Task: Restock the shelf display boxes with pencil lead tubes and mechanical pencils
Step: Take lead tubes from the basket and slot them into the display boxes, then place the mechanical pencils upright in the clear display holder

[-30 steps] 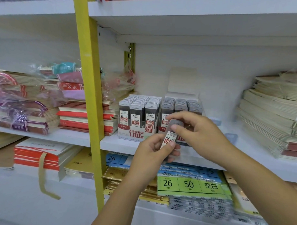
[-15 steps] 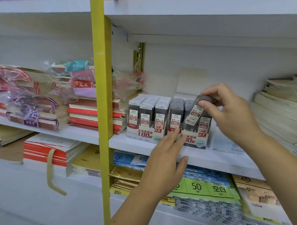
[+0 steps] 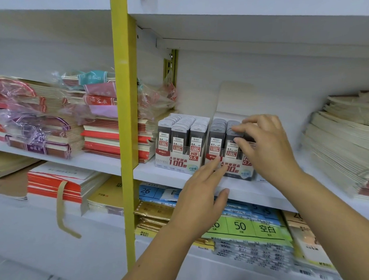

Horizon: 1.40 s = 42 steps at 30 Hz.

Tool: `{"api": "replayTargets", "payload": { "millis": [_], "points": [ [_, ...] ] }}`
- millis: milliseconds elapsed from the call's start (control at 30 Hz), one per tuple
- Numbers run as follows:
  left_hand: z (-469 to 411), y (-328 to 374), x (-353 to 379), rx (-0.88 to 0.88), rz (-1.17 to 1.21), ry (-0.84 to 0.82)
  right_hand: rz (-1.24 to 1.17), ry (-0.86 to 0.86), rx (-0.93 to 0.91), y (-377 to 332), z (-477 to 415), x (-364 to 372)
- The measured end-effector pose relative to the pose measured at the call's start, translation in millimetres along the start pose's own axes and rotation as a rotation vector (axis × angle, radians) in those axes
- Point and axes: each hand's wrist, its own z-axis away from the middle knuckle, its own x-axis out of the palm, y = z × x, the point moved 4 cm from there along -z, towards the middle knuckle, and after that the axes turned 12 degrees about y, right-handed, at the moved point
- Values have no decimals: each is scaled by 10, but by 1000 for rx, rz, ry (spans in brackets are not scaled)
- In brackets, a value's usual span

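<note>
Grey lead tubes (image 3: 216, 139), red-white labels, upright in 0.7 box (image 3: 233, 170); my right hand (image 3: 269, 151) pinches rightmost tube (image 3: 249, 140) top, left hand (image 3: 200, 195) flat, fingers straight on box front.

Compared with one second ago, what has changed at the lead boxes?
The left hand let go of the tube and now touches the 0.7 box front. The right hand carried the tube up and right, into that box's right column, still pinching it. The 0.5 box and notebooks stayed put.
</note>
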Motion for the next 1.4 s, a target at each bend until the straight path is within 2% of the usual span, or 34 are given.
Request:
{"api": "replayTargets", "payload": {
  "millis": [67, 167, 200, 267, 300, 367, 467, 533, 667, 800, 1000, 1133, 1267, 1400],
  "points": [
    [52, 20, -58, 14, 24, 47, -69, 115, 10, -29, 141, -88],
    [219, 35, -178, 20, 24, 204, -277, 283, 42, -118, 545, -249],
    [310, 26, -190, 7, 16, 224, -374, 274, 96, -138, 734, -263],
    [564, -34, -151, -6, -6, 157, -528, 191, 243, -148, 1167, -206],
    [737, -99, -92, 6, -31, 70, -560, 124, 320, -131, 1412, -132],
    [1209, -310, 93, -17, -86, -215, -538, -74, 486, -29, 2002, 123],
    [2048, -781, 379, -261, -175, -643, -425, -466, 743, 165, 3067, 613],
    [2545, -1042, 541, -483, -193, -729, -350, -688, 872, 252, 3834, 886],
    [3447, -1345, 822, -822, -173, -808, -199, -1000, 1027, 310, 5085, 1137],
    [4068, -1525, 1016, -1015, -173, -828, -121, -1218, 985, 282, 5701, 1226],
    [4391, -1558, 1319, -1241, -80, -656, 22, -1259, 722, 228, 5889, 1636],
    [4524, -1584, 1439, -1273, -157, -593, 103, -1347, 636, 216, 6021, 1765],
    [4609, -1587, 1550, -1287, -231, -631, 145, -1363, 536, 199, 6041, 1841],
    [4638, -1633, 1622, -1315, -293, -660, 12, -1458, 580, 272, 6036, 1885]
  ]
}}
